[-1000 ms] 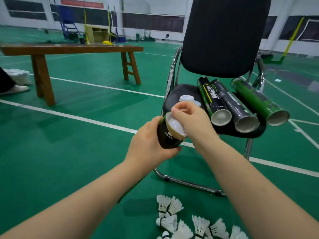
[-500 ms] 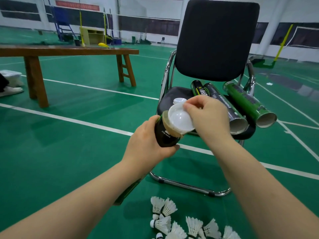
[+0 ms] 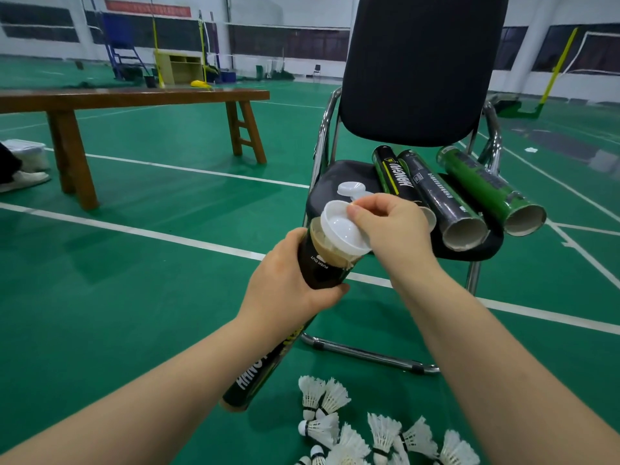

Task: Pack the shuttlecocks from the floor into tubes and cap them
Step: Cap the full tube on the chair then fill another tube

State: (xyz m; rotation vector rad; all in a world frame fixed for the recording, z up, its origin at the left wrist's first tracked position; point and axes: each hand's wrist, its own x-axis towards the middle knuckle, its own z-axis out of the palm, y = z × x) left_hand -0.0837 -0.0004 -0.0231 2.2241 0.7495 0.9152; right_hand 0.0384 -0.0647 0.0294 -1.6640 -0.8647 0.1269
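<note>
Black cardboard with yellow-green stripes, the long shuttlecock tube [image 3: 318, 268] sits in my left grip [image 3: 288, 286]. My fingers wrap round it just under its open mouth, which tilts up and to the right. White print by the rim reads "PUSH OUT". Below my wrist I can make out only "HAN" in big white letters.

My right grip [image 3: 392, 229] pinches a translucent white plastic cap [image 3: 339, 229] by its edge, held tilted over the mouth and not pressed on.

Behind, on the black padded chair [image 3: 335, 176], lie three open tubes:
- a black tube marked "HANGYU" [image 3: 396, 177]
- a dark grey tube [image 3: 443, 199] with print too small to read
- a green tube [image 3: 486, 186]

Loose white caps [image 3: 350, 188] lie beside them. White feather shuttlecocks [image 3: 352, 431] are heaped on the green floor [image 3: 100, 297] under my right forearm.
</note>
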